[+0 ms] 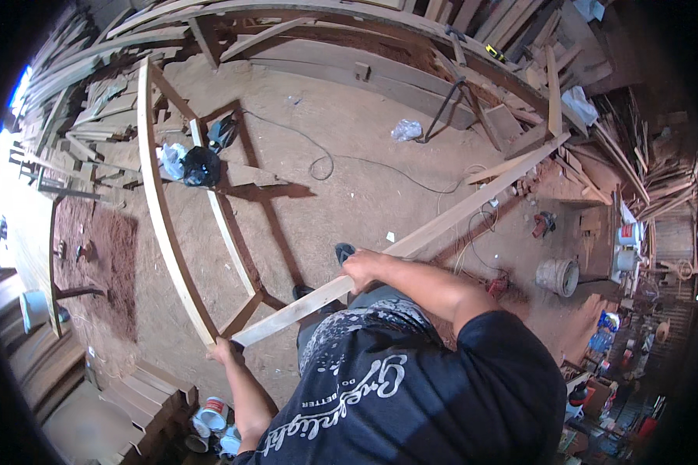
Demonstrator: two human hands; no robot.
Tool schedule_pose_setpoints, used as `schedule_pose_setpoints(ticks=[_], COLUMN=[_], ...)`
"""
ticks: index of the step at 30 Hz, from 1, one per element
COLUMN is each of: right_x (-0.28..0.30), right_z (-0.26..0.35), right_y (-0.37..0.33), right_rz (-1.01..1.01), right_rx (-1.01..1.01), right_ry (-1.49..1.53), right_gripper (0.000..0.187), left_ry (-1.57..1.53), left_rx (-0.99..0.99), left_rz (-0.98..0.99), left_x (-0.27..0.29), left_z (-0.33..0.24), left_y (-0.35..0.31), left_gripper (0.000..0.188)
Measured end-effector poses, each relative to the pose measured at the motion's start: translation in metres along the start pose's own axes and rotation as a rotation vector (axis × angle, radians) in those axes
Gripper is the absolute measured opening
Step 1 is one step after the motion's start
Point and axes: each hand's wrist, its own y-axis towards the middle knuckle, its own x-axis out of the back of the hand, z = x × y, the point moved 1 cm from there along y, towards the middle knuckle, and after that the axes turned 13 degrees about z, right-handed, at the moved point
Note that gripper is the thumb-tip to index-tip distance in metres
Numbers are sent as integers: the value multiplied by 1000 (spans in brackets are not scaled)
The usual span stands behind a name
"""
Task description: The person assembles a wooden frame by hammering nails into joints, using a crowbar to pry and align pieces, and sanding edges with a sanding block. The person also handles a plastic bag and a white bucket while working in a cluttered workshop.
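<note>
My right hand (361, 267) is wrapped round a long pale wooden plank (442, 221), which slants across my front from lower left to upper right. At the plank's near left end, my left hand (225, 351) grips the corner of a wooden frame (159, 205). The plank's end meets or lies very close to that corner; the hand partly hides the spot. Two long rails and short crosspieces make up the frame, which stretches away from me on the left. A black plastic bag (201, 167) and a whitish bag (172, 160) rest at its far rail.
A dark cord (322, 159) trails over the dirt floor (326, 209). Lumber piles (93, 116) stand at the far left, with a long wooden bench (318, 62) behind. To the right are a bucket (557, 277) and a red tool (498, 285); paint cans (213, 415) sit lower left.
</note>
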Motion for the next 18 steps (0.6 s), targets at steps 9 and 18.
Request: schedule_pose_setpoints(ticks=[9,18], right_x=[-100,-119], right_z=[-243,-301], right_y=[-133,-118], right_rz=[-2045,-1804], right_rx=[-600,-45], right_ry=[1875,2301], right_gripper=[59,37], left_ry=[50,74], left_rx=[-20,-90], left_rz=[121,232], left_x=[22,28], left_z=[25,32], left_y=[47,59], left_gripper=[62,56])
